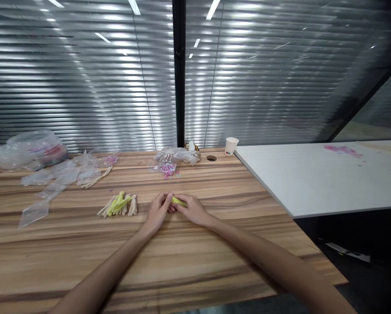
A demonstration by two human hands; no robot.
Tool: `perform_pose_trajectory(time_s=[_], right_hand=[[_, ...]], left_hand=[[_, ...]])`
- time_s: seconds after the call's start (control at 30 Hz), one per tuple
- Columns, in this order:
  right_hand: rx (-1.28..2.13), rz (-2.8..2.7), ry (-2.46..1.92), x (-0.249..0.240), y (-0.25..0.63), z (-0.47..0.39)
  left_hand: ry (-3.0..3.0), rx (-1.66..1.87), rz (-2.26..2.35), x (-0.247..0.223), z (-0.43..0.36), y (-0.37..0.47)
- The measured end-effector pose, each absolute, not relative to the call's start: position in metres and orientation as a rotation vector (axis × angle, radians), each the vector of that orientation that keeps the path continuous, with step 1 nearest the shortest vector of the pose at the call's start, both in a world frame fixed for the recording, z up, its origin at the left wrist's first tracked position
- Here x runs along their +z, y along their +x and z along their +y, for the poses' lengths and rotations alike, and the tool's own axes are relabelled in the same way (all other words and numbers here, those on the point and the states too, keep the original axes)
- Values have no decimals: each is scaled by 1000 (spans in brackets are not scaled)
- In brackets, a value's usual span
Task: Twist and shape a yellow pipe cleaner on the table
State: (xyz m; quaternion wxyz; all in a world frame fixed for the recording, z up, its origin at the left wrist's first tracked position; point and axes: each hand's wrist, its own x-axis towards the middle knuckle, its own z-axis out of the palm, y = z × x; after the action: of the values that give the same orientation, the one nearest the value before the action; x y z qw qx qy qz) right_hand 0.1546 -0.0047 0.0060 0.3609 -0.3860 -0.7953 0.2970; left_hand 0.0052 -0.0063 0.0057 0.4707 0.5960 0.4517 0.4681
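A small yellow piece [179, 201], soft-looking, is held between both hands above the middle of the wooden table [169, 270]. My left hand [159, 211] pinches its left end with thumb and fingers. From the other side, my right hand [193, 209] has its fingers closed round the right end. The fingertips of the two hands meet, so part of the piece is hidden. To the left of my hands lies a small pile of yellow and cream bundles [118, 205].
Small pink and purple pieces [168, 169] spill from clear bags at the back. Plastic strips [60, 176], cream strands [97, 178] and large clear bags [40, 148] lie at left. A paper cup [231, 145] stands beside the white table [300, 179].
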Motion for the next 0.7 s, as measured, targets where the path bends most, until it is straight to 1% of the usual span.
perform_pose_trajectory(time_s=[0.7], right_hand=[[760,-2049,-985,8,154,-5]], left_hand=[[1507,1145,1124,2,-4,4]])
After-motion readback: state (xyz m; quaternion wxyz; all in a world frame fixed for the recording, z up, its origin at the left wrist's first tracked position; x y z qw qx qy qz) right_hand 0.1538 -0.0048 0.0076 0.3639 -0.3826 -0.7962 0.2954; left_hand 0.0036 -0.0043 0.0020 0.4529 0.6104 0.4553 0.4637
